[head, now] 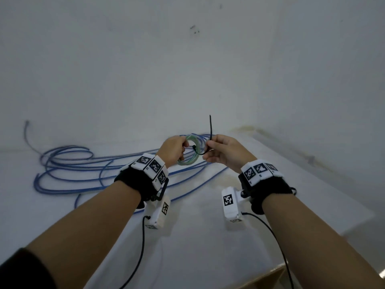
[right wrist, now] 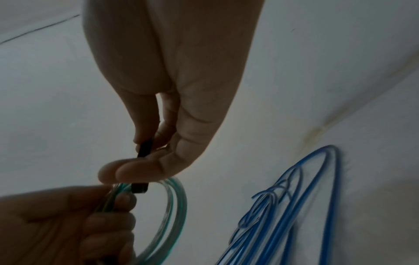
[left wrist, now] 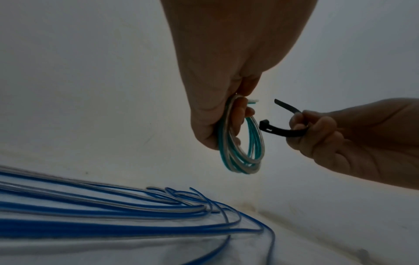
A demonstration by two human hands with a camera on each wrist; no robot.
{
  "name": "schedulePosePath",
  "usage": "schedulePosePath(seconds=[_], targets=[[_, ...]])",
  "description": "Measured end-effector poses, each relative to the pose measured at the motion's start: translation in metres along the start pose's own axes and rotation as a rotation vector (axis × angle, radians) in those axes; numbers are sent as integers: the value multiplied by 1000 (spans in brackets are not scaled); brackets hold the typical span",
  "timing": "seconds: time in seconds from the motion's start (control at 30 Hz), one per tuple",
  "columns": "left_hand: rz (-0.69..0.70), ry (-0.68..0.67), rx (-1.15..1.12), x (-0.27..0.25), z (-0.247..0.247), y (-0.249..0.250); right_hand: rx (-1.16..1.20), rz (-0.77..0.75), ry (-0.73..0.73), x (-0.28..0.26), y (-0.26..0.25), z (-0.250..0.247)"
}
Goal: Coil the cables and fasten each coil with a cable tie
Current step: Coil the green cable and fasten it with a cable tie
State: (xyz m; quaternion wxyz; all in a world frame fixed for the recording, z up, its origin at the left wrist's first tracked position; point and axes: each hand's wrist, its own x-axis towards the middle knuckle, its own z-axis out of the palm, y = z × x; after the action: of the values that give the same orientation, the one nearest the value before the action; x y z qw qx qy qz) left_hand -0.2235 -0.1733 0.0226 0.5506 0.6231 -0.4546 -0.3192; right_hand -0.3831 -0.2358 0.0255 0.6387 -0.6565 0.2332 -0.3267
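A small green and clear cable coil (head: pixel 188 151) (left wrist: pixel 243 150) (right wrist: pixel 172 211) hangs upright above the white table, gripped on one side by my left hand (head: pixel 174 150) (left wrist: pixel 217 114) (right wrist: pixel 68 220). My right hand (head: pixel 220 152) (left wrist: pixel 322 136) (right wrist: pixel 158 143) pinches a black cable tie (head: pixel 210 135) (left wrist: pixel 283 129) (right wrist: pixel 145 147) bent into a curve. The tie's head end sits at the coil's right side, and its tail points up. A long blue cable (head: pixel 83 170) (left wrist: pixel 113 215) (right wrist: pixel 294 197) lies loose in wide loops on the table, below and to the left of both hands.
The white table (head: pixel 187 236) runs up to a white wall (head: pixel 187 59) behind the hands. The table's right edge (head: pixel 312 163) runs diagonally, and its front corner (head: pixel 277 272) shows wood at the bottom. Black wrist-camera leads (head: pixel 270 230) hang under both forearms.
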Motion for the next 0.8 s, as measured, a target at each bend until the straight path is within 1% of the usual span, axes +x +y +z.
schedulePosePath(seconds=[0.07, 0.2, 0.3, 0.4, 0.5, 0.6, 0.73, 0.8], targets=[[14, 25, 37, -5, -16, 0, -65, -47, -22, 10, 4, 22], [-10, 60, 72, -12, -50, -2, -221, -175, -36, 28, 8, 62], [11, 68, 188, -17, -75, -6, -222, -249, -43, 38, 9, 88], [-6, 69, 292, -23, -97, -14, -225, -324, -64, 46, 8, 113], [-32, 72, 300, -29, -115, -16, -231, -348, -79, 53, 8, 134], [-64, 89, 330, -34, -134, -17, -192, -317, -127, 58, 11, 153], [-63, 94, 268, -36, -152, -20, -186, -315, -189, 61, 15, 171], [-62, 117, 230, -38, -159, -22, -197, -313, -197, 62, 15, 177]])
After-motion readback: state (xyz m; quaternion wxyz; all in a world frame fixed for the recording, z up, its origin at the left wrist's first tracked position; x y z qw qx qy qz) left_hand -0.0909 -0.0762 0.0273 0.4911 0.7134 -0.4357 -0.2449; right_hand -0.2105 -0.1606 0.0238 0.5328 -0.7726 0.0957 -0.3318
